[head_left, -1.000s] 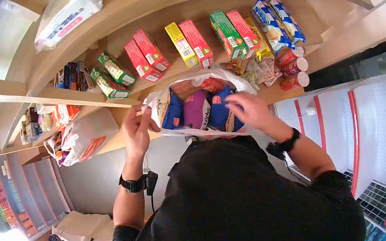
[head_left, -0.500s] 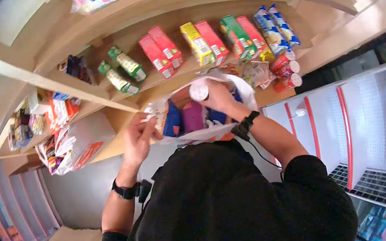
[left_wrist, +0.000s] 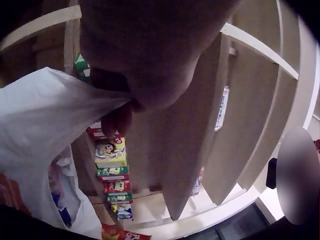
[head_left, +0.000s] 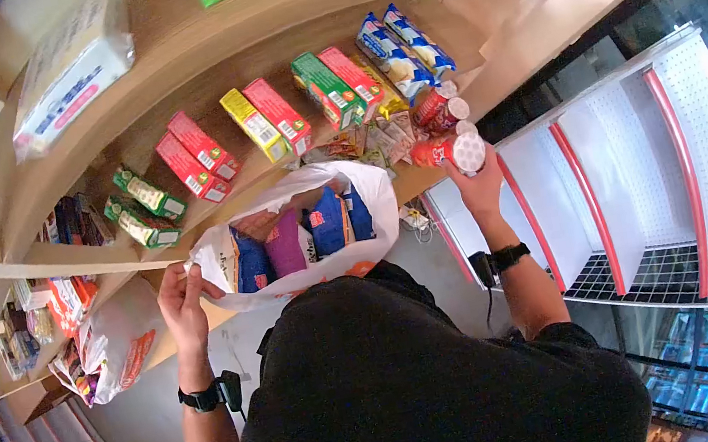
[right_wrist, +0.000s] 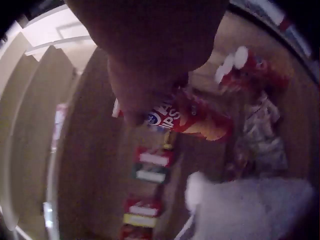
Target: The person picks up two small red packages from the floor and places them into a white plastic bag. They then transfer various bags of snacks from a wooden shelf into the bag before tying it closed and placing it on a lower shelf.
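Note:
In the head view my left hand pinches the left rim of a white plastic bag; the left wrist view shows the bag's film pulled taut at the fingers. Blue packets and a purple packet lie inside the bag. Off the bag's right side, my right hand grips a red can of chips with a white lid. The right wrist view shows that can lying across the fingers. More red cans stand just behind it on the shelf.
Several boxes line the wooden shelf behind the bag, with blue biscuit packs at their right. Small packets lie near the cans. Another filled bag is at the left. White racks with red edges stand at the right.
My right hand has come out of the bag and moved right to the cans, with a can in its grip. The view has shifted, while my left hand still holds the rim.

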A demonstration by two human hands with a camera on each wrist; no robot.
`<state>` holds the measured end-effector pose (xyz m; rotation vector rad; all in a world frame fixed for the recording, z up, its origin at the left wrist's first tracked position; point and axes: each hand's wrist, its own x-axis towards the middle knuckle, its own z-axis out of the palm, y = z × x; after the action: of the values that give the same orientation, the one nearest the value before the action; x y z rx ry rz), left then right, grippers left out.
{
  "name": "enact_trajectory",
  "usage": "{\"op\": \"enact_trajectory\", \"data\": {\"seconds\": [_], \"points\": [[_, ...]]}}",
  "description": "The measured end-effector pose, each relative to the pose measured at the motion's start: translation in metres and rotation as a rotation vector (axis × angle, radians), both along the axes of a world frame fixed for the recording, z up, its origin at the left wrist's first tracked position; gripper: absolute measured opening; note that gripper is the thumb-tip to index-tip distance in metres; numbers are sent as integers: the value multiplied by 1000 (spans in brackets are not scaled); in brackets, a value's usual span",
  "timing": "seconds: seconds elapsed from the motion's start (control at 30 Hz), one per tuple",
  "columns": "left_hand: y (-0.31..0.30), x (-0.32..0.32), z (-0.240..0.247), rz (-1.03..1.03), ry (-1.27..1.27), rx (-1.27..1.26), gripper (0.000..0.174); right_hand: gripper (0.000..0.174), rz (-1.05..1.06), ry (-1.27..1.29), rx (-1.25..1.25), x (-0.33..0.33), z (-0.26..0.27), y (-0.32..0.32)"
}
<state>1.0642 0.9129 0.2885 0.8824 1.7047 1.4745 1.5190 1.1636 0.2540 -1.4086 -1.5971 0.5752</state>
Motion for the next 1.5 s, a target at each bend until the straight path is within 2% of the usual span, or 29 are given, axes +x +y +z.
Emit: {"op": "enact_trajectory", "data": {"seconds": [0.1, 0.13, 0.27, 0.4, 0.5, 0.73, 0.83, 0.87, 0.9, 0.97, 1.07, 1.17, 1.23, 1.3, 1.37, 1.43, 1.5], "points": [[6, 5, -1, 19, 42, -29, 15, 61, -102, -65, -144, 41, -85, 29], [7, 8, 1, 25, 62, -38, 15, 67, -103, -1, -135, 56, -127, 41], [11, 16, 7, 38, 123, -58, 16, 65, -190, -99, -202, 48, -173, 66], [10, 27, 16, 73, 142, -104, 12, 60, -143, -6, -162, 29, -176, 88], [11, 29, 12, 114, 158, -81, 13, 65, -77, -72, -130, 33, -175, 93], [3, 31, 7, 171, 110, -69, 11, 79, -37, -39, -320, 57, -192, 78], [3, 30, 5, 145, 108, -58, 12, 75, -63, -251, -478, 69, -207, 80], [4, 31, 9, 140, 99, -61, 12, 67, -99, -454, -543, 72, -209, 79], [5, 30, 10, 132, 92, -59, 13, 61, 54, -504, -680, 66, -195, 74], [3, 30, 9, 130, 74, -58, 15, 52, 379, -608, -945, 42, -128, 56], [0, 32, 17, 102, 64, -87, 16, 33, 628, -351, -819, 2, -58, 19], [-5, 31, 17, 54, -1, -100, 16, 31, 711, 25, -491, -74, 5, -24], [-6, 34, 20, 17, -21, -113, 17, 31, 920, 44, -523, -132, 16, -39], [-11, 37, 22, -50, -46, -134, 17, 38, 1155, -209, -527, -192, -18, -46], [-16, 41, 20, -136, -105, -119, 16, 46, 1276, -581, -594, -258, -31, -66], [-20, 46, 22, -231, -45, -107, 15, 50, 1180, -519, -1074, -308, -45, -98], [-24, 47, 31, -320, -3, -74, 16, 49, 1426, -275, -750, -321, -53, -108]]}}
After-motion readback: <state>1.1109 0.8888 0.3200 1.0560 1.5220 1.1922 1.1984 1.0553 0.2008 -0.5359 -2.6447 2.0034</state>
